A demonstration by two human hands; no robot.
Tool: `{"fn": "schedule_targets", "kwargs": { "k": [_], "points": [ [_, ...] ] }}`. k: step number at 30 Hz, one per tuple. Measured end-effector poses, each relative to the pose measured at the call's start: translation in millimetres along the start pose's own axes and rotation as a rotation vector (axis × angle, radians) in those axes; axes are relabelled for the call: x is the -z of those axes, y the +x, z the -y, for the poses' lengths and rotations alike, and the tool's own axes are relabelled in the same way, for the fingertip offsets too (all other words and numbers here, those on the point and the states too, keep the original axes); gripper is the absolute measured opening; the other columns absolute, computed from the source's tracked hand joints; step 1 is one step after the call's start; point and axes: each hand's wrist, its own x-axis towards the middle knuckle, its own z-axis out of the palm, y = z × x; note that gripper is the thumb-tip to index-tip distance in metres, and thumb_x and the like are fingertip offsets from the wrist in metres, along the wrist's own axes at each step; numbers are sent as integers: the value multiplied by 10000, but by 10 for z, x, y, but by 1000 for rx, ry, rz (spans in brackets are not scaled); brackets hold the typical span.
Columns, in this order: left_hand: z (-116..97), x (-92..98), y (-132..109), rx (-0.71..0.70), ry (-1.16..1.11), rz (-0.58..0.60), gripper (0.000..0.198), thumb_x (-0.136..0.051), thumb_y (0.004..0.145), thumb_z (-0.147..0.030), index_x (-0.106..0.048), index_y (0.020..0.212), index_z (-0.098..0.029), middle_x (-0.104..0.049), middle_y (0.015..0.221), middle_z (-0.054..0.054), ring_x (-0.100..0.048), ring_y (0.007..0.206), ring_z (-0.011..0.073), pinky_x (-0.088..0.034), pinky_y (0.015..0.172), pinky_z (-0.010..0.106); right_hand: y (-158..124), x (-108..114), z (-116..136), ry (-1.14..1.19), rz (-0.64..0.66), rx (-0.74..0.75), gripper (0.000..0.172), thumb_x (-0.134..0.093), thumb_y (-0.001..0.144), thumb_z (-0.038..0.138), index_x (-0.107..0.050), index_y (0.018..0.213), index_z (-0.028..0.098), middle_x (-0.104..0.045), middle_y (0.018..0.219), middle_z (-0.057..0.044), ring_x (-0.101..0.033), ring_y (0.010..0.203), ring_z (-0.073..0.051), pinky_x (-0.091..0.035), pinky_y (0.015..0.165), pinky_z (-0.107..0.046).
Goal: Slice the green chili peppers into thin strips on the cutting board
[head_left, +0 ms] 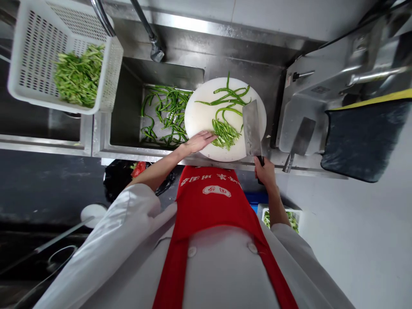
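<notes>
From my head view, I'm looking down at a brushed stainless steel desk (222, 68), kinda scuffed and dull, with a boxy steel sink (125, 103) sunk into it. A round, smooth white cutting board (199, 118) is sitting at the sink's right side, partly overhanging it. Up on the left, a white plastic basket (111, 73) is showing walls full of little slots, and it's holding a heap of shredded green bits (79, 77). My red apron (212, 210) is hanging in front with white printing on it.

The cut pieces (226, 134) are lying in a loose pile near the front of the board: thin slanted slivers, bright green with paler insides. Just behind them, a few whole pods (222, 102) are curling about, long, skinny and glossy (can't tell if they're beans or peppers). Loads more green pods (174, 103) are tangling up in the sink.

My left hand (200, 141) is stretching out pretty flat, fingers straight, fingertips touching the pile's left side but not gripping anything. My right hand (265, 171) is wrapping tight around the dark handle of a cleaver (252, 128), its broad grey blade covering part of the board's right side. Can't tell whether the blade's touching it.
</notes>
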Motion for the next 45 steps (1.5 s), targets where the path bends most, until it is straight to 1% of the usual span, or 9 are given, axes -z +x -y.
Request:
{"fn": "schedule_targets", "kwargs": {
  "k": [6, 23, 25, 28, 33, 35, 37, 40, 45],
  "points": [
    [34, 53, 111, 16, -14, -2, 382, -413, 1006, -260, -585, 1328, -146, -590, 1204, 140, -513, 1120, 250, -388, 1005, 380, -29, -3, 9, -12, -6, -19, 443, -465, 942, 620, -516, 704, 250, -536, 458, 18, -564, 482, -189, -437, 593, -303],
    [-31, -62, -244, 141, -257, 36, 370, -428, 939, -192, -609, 1261, -183, -623, 1135, 134, -552, 1080, 250, -457, 1008, 413, -112, 21, 23, 6, -3, -55, 421, -459, 950, 600, -523, 729, 247, -533, 463, 23, -540, 447, -176, -428, 549, -293],
    [41, -90, -587, 213, -244, 7, 368, -413, 931, -196, -625, 1231, -172, -623, 1159, 144, -542, 1118, 258, -445, 1043, 424, -101, 17, 18, -7, -9, -40, 424, -462, 950, 600, -516, 722, 248, -534, 466, 24, -539, 453, -174, -423, 554, -290],
    [122, -113, -1504, 455, -195, -50, 381, -383, 927, -230, -638, 1202, -164, -623, 1208, 144, -530, 1151, 259, -451, 1045, 419, -55, 13, -21, -25, -4, 9, 437, -446, 958, 604, -521, 721, 244, -538, 476, 20, -540, 473, -175, -417, 569, -287],
    [-42, -20, -3436, 1165, -32, -30, 371, -386, 887, -368, -662, 1102, -244, -680, 1126, 68, -580, 1096, 251, -485, 991, 421, 27, 9, -65, -147, 3, 61, 452, -419, 967, 609, -585, 797, 224, -608, 573, -31, -584, 590, -211, -411, 609, -290],
    [-180, 3, -3958, 1455, 40, 38, 393, -450, 840, -450, -658, 1124, -276, -690, 1143, 66, -586, 1101, 295, -484, 954, 499, 11, -17, -16, -265, -7, 93, 448, -413, 978, 587, -615, 870, 202, -654, 661, -68, -598, 631, -224, -391, 618, -292],
    [-281, -4, -4188, 1683, 88, 44, 487, -505, 790, -522, -639, 1194, -287, -642, 1282, 95, -537, 1188, 374, -461, 923, 602, -38, -72, 70, -407, -10, 139, 433, -411, 992, 550, -631, 958, 179, -680, 733, -94, -604, 655, -230, -363, 625, -292],
    [-276, -11, -3980, 1693, -16, -53, 447, -485, 810, -508, -666, 1140, -266, -630, 1303, 89, -528, 1230, 349, -461, 966, 570, -126, -184, 205, -579, -7, 210, 409, -423, 1001, 519, -632, 1039, 170, -694, 807, -106, -611, 695, -229, -330, 633, -281],
    [-165, 241, -2665, 1282, -87, -469, 364, -423, 931, -414, -677, 1025, -171, -674, 1125, 111, -611, 1107, 239, -475, 1024, 422, -188, -279, 337, -760, -31, 314, 324, -505, 974, 460, -637, 1031, 170, -678, 921, -129, -610, 830, -247, -315, 644, -273]
  ]
}}
